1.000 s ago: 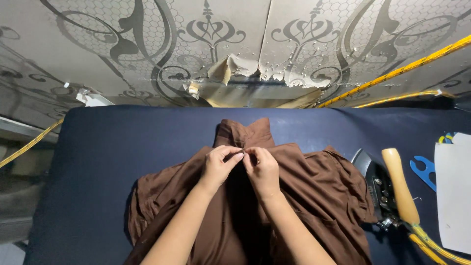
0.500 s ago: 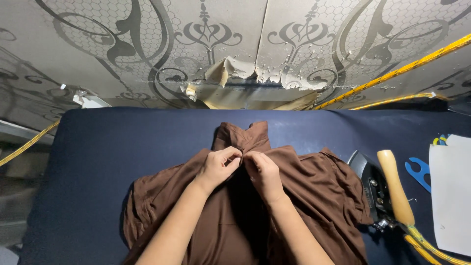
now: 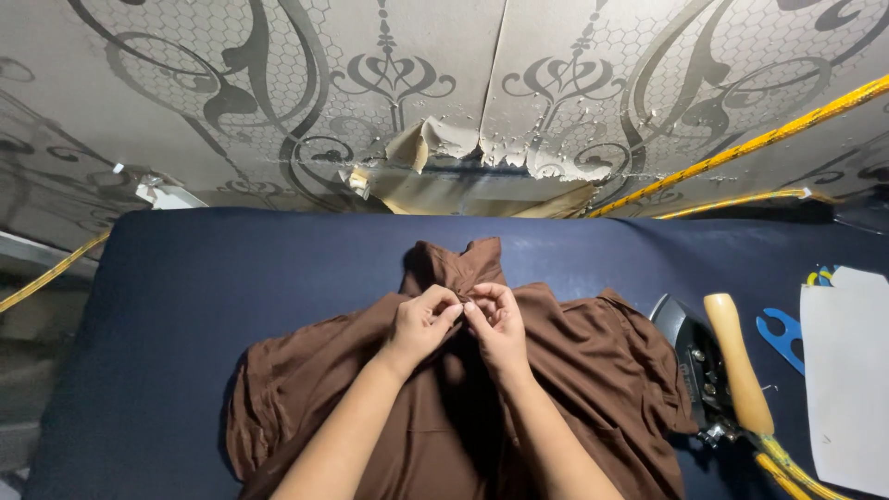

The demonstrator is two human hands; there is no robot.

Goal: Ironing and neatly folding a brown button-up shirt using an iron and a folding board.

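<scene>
A brown shirt [image 3: 593,361] lies spread on a dark blue padded board [image 3: 231,278], its collar pointing away from me. My left hand [image 3: 421,324] and my right hand [image 3: 495,324] meet just below the collar. Both pinch the shirt's front opening between fingertips, touching each other there. What exactly is between the fingers is too small to tell.
A clothes iron [image 3: 713,370] with a wooden handle rests on the board to the right of the shirt, with a yellow cord running off below. A white sheet [image 3: 847,370] and a blue scissors handle [image 3: 782,333] lie at the far right. A patterned wall with peeling covering [image 3: 482,148] stands behind.
Both hands stay pinched together at the shirt's front below the collar. Only small finger movements and a slight shift of the view show.
</scene>
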